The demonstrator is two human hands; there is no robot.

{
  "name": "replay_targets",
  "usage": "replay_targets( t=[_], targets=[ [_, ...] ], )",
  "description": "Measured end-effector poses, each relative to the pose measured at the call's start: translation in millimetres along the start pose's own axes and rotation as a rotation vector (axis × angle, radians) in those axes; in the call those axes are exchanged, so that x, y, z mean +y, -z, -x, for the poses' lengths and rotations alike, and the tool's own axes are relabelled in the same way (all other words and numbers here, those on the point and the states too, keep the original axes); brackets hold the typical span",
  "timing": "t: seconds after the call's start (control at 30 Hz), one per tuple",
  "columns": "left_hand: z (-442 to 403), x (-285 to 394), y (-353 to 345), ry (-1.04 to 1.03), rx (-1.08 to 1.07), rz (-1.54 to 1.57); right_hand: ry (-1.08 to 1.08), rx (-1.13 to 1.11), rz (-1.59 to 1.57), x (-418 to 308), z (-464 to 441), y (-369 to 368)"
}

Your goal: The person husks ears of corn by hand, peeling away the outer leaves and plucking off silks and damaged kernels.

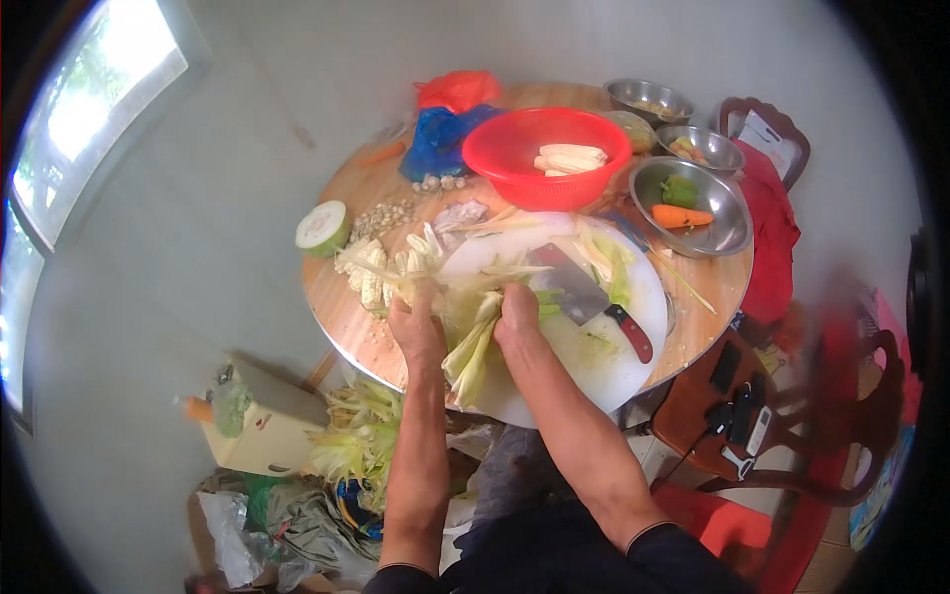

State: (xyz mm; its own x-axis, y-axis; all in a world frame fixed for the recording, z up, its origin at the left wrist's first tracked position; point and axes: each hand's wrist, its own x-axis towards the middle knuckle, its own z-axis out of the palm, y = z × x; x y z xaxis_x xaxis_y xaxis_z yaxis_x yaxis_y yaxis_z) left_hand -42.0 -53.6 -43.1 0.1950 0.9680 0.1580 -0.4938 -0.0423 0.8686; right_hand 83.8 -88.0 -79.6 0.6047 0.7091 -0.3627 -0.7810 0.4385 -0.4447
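Note:
My left hand [416,315] and my right hand [517,315] are both closed on pale green corn husks [471,348], with fine silk between them. The husks hang down over the near left part of the round white cutting board [584,371]. Whether a cob is inside the bundle I cannot make out. Just beyond my left hand lie several peeled corn cobs [370,275]. To the right of my right hand, a cleaver [584,292] with a dark red handle rests flat on the board. Loose husk leaves [606,252] lie at the board's far side.
A red plastic basin [507,181] holding corn cobs stands at the back of the round wooden table [714,282]. Right of it is a steel bowl [740,230] with a carrot and green pepper. A cut gourd [323,228] sits at the left edge. Husks [361,431] are heaped below.

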Motion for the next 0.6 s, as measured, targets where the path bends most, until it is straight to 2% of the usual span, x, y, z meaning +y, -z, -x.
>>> replay_targets(
  t=[0.13, 0.2, 0.23, 0.3, 0.4, 0.5, 0.57, 0.6],
  targets=[
    [-8.2, -9.9, 12.5, 0.082, 0.108, 0.072, 0.048, 0.022, -0.011, 8.0, 14.2, -3.3],
    [-9.2, -16.9, 13.4, -0.121, 0.039, 0.119, -0.023, 0.05, -0.077, 7.4, 21.9, -2.5],
    [-9.4, -13.4, 10.9, -0.12, 0.045, 0.124, -0.023, 0.051, -0.068, 5.9, 27.8, -1.5],
    [-7.2, -1.2, 8.7, 0.06, 0.033, 0.255, -0.021, -0.059, -0.016, 6.5, 43.3, 3.4],
    [-2.5, 17.1, 1.3, 0.175, 0.0, 0.302, 0.063, -0.116, -0.013, 7.1, 69.2, -7.9],
    [-7.3, 10.0, 9.8, 0.193, -0.003, 0.313, 0.097, -0.144, 0.01, 2.2, 89.3, -11.5],
    [-0.5, 22.8, 3.7, 0.193, -0.003, 0.266, 0.259, -0.402, 0.212, -6.1, 103.3, -12.4],
    [2.2, 26.7, 0.7, 0.197, -0.012, 0.219, 0.256, -0.401, 0.213, -9.6, 104.4, -12.6]
  ],
)
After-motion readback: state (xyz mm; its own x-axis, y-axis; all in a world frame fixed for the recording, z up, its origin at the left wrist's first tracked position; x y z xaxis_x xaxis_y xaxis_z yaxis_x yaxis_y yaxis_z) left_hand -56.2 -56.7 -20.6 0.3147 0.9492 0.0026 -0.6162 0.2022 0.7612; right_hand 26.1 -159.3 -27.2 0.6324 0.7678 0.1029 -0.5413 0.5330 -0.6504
